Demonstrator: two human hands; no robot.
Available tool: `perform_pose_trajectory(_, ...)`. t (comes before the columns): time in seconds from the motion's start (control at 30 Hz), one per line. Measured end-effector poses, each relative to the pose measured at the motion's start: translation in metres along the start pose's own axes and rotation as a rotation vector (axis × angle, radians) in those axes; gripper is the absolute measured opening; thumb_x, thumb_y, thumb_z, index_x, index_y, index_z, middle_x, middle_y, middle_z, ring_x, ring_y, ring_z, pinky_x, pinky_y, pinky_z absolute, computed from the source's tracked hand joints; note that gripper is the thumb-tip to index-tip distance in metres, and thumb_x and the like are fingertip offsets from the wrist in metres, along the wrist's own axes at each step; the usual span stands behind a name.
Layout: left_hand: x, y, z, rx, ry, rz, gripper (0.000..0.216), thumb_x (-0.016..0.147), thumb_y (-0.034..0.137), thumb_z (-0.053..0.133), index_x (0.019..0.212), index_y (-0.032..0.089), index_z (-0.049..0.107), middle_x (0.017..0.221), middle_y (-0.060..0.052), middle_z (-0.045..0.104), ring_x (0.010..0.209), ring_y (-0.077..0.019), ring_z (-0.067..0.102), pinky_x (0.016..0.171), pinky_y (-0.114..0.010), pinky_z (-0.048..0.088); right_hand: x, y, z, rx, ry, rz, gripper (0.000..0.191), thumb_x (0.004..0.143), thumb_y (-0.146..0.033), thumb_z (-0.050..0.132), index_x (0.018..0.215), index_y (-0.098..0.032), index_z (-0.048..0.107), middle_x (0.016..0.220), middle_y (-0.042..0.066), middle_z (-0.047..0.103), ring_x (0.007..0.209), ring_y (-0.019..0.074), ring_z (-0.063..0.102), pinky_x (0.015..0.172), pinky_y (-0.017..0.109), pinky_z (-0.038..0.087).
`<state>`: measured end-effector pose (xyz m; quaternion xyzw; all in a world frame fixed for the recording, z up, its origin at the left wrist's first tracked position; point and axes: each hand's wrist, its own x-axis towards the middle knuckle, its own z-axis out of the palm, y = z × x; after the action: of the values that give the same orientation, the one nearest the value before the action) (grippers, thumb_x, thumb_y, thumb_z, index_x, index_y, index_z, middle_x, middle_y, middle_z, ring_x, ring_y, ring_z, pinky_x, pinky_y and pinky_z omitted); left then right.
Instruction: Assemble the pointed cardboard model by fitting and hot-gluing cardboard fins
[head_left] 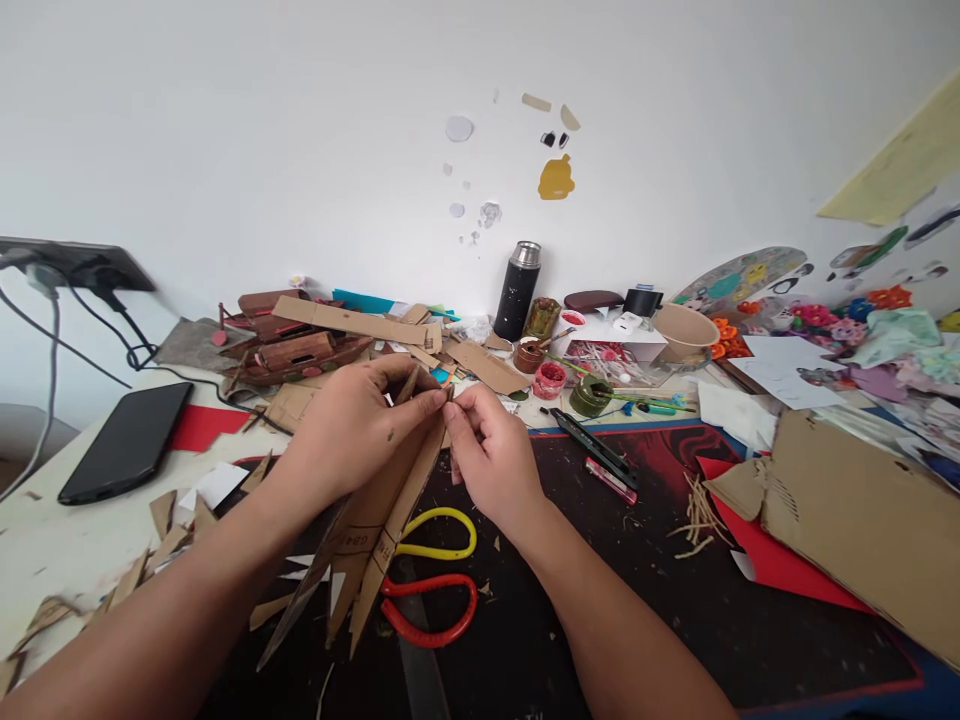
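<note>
Both hands meet over the near middle of the desk. The left hand (352,430) is clenched around the upper part of a bundle of long pointed cardboard strips (382,515); the right hand (491,455) pinches the top end of the same bundle between thumb and fingertips. The strips slant down and leftward from the hands, their points hanging above the black mat (675,600); just right of them, on the mat, lie scissors (435,585) with one yellow and one red handle loop.

Farther back stand the containers. A small brown jar (529,355) is open, holds brown paint and has a brush leaning in it; a red jar (550,380) just near of it shows red paint. A green jar (590,397) to the right has a green-stained rim; its contents cannot be made out. A white box (615,360) behind them holds red and white scraps; a tan bowl (686,330) at its right shows nothing inside from here. A black flask (517,290) stands capped and upright by the wall.

A black knife (592,440) lies right of the hands; a dark phone (127,440) rests far left, and a large cardboard sheet (862,520) lies at the right.
</note>
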<state>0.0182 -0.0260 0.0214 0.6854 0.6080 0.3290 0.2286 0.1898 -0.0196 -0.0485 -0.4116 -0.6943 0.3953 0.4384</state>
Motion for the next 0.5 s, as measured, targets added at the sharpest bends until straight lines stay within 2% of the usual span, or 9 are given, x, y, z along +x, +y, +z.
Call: perform_pose_trajectory(0.5, 0.0053, -0.0003, -0.003, -0.104, -0.039, 0.002, 0.037, 0.085, 0.054, 0.065, 0.068, 0.022, 0.061, 0.064, 0.002, 0.06, 0.064, -0.0174, 0.051, 0.061, -0.03, 0.04, -0.0017, 0.0017, 0.0012, 0.087, 0.006, 0.031, 0.028, 0.11, -0.047, 0.048, 0.09, -0.026, 0.047, 0.055, -0.009, 0.048, 0.045, 0.0133, 0.054, 0.05, 0.024, 0.039)
